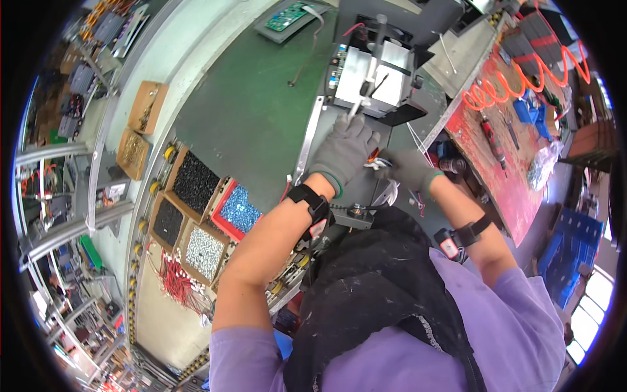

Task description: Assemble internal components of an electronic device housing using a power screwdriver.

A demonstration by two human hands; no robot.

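Observation:
My left hand [345,150], in a grey work glove, lies over the front of an open black and grey equipment housing [313,140]. Its fingers are curled, and what they close on is mostly hidden. At its fingertips a small bunch of wires [375,161] with orange and white parts shows. My right hand [413,171], also gloved, is beside that bunch, smeared by motion, its fingers unclear. Just beyond the left hand, silvery metal boxes [392,72] sit inside the housing, with a light-coloured bar standing before them.
Left of my forearm stand bins of black screws [194,185], blue connectors [240,209] and white parts [204,249], near red wire bundles [179,281]. A green circuit board [285,17] lies at the far side. On the right, a red bench [486,176] holds a screwdriver [494,145] under a coiled orange hose [483,97].

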